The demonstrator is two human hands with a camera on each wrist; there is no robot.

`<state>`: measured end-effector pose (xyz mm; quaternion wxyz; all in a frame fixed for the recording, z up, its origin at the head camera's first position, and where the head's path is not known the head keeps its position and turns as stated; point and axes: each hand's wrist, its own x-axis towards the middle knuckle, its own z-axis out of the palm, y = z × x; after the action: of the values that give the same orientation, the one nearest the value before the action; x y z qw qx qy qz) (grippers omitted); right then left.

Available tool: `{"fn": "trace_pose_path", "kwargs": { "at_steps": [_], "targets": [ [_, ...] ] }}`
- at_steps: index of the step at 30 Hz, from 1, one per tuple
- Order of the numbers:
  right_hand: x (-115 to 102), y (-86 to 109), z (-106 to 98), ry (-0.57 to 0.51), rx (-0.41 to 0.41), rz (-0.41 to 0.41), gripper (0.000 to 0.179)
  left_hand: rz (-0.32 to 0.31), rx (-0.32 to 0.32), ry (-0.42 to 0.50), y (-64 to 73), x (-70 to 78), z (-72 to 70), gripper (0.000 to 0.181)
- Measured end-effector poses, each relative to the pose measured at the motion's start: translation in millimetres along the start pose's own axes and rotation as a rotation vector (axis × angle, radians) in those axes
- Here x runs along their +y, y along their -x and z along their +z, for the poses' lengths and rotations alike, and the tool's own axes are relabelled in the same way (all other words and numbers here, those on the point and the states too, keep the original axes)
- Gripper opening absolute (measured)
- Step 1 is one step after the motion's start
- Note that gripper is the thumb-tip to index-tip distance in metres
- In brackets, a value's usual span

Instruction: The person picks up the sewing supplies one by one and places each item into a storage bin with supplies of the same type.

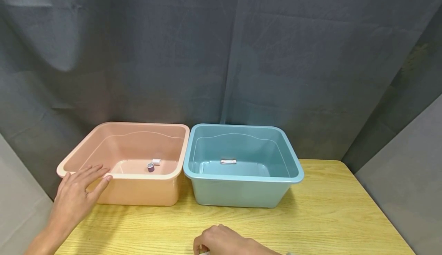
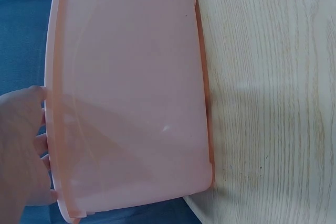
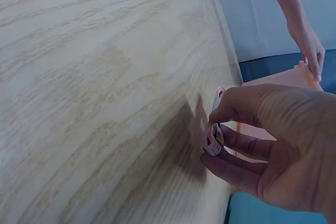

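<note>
My left hand (image 1: 74, 197) rests on the near rim of the peach tub (image 1: 138, 191), its fingers extended over the edge. In the left wrist view, the fingertips touch that tub's rim (image 2: 52, 129). Low over the table's front, my right hand (image 1: 224, 241) pinches a flat-rolled measuring tape (image 3: 214, 129), pale with pinkish edges and dark print, between thumb and fingers. Inside the peach tub lie a small dark-rimmed roll (image 1: 150, 167) and a small white cylinder (image 1: 156, 161). A small white folded bundle (image 1: 228, 161) lies in the blue tub (image 1: 241, 191).
Both tubs stand side by side at the back of the wooden table (image 1: 328, 209). Behind them hangs a dark grey curtain (image 1: 221, 55). Pale panels (image 1: 407, 170) flank the table on both sides.
</note>
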<state>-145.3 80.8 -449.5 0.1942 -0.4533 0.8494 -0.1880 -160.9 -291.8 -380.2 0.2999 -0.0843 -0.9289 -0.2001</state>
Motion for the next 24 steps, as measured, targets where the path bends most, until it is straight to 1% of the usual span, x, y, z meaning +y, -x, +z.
{"fn": "trace_pose_path", "kwargs": {
  "at_steps": [7, 12, 15, 17, 22, 24],
  "targets": [
    [-2, 4.7, -13, 0.008, 0.029, 0.008, 0.018, -0.001, 0.001, -0.005, -0.4, -1.0, 0.8, 0.033],
    [-10, 9.2, -26, 0.015, 0.078, 0.017, 0.015, -0.012, -0.008, 0.004, 0.6, -0.7, -0.5, 0.033],
    [-14, 12.6, -35, 0.034, 0.125, 0.007, 0.023, -0.013, -0.011, 0.006, 1.0, -0.6, -0.9, 0.033],
    [-16, 15.5, -42, 0.065, 0.163, -0.014, 0.027, -0.012, -0.012, 0.006, 0.9, -0.5, -0.7, 0.034],
    [-19, 24.2, -59, 0.114, 0.239, -0.078, 0.030, -0.013, -0.015, 0.004, 0.5, -0.3, -0.2, 0.034],
    [-20, 27.7, -66, 0.102, 0.254, -0.081, 0.031, -0.018, -0.019, 0.004, 0.3, -0.1, -0.3, 0.034]
  ]
}}
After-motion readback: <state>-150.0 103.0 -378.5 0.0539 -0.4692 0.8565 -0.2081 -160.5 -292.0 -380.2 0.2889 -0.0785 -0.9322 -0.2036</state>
